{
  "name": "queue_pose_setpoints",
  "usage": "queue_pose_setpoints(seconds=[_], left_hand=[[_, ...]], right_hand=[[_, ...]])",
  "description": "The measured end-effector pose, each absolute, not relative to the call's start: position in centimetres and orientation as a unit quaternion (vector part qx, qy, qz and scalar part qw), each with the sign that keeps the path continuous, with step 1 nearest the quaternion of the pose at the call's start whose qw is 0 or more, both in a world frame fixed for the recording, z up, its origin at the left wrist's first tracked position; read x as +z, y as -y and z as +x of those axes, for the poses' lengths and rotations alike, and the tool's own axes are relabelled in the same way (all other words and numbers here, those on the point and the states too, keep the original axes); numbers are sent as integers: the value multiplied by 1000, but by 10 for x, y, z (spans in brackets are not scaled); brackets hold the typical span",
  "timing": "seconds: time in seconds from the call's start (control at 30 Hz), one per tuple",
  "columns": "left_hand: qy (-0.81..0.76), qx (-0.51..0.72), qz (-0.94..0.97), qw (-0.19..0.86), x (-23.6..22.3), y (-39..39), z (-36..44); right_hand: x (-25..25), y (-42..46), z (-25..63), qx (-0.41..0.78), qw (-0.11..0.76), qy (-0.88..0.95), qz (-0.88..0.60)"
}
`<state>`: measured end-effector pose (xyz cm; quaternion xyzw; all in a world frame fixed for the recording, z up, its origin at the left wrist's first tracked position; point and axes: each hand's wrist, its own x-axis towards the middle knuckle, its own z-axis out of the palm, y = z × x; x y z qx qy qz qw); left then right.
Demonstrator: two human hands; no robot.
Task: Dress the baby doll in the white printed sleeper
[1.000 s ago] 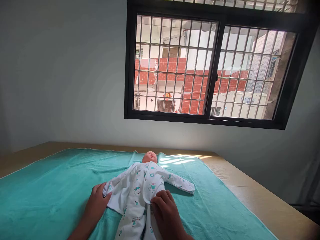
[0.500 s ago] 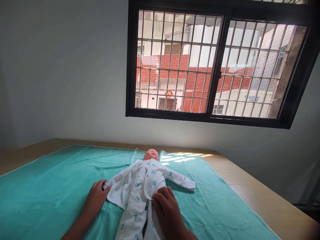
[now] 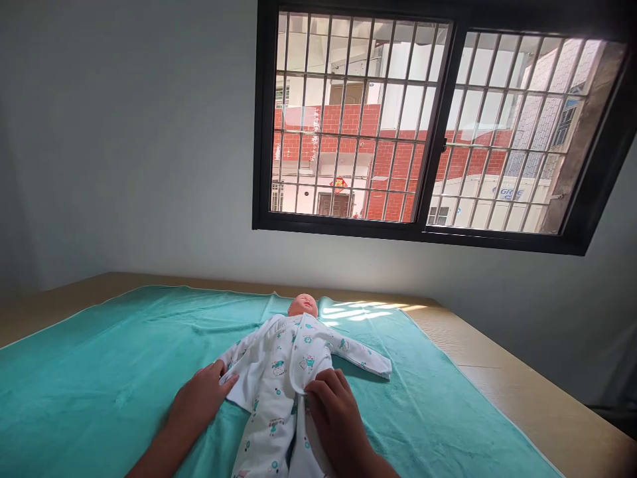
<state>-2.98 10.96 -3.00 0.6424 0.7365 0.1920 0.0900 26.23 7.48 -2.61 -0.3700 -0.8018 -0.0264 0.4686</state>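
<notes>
A baby doll [image 3: 303,305] lies on its back on a teal blanket [image 3: 129,372], its head toward the wall. It wears a white printed baby shirt [image 3: 308,345] and matching pants [image 3: 269,425]. My left hand [image 3: 204,395] has its thumb and fingers closed on the shirt's left flap, by the sleeve end. The flap is spread out to that side. With bent fingers, my right hand [image 3: 336,405] pinches the lower edge of the shirt's front panel over the pants. The right sleeve [image 3: 365,360] stretches out flat on the blanket.
The blanket covers most of a wooden tabletop [image 3: 478,345], whose right edge slants toward me. Behind it rises a pale wall [image 3: 149,146] with a dark-framed, barred window [image 3: 348,219]. Sunlight stripes [image 3: 353,311] fall on the blanket near the doll's head.
My left hand has moved right and slightly up, onto the shirt's left flap. My right hand keeps its pinch on the front hem. The view has shifted slightly.
</notes>
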Motion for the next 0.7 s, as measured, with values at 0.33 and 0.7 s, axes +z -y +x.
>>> queue_pose_setpoints(seconds=[0.33, 0.7], left_hand=[[-668, 409, 613, 100, -18, -99, -8], [-511, 505, 668, 196, 27, -63, 91]], right_hand=[[-22, -75, 262, -20, 448, 809, -380], [-36, -85, 264, -87, 445, 811, -369]])
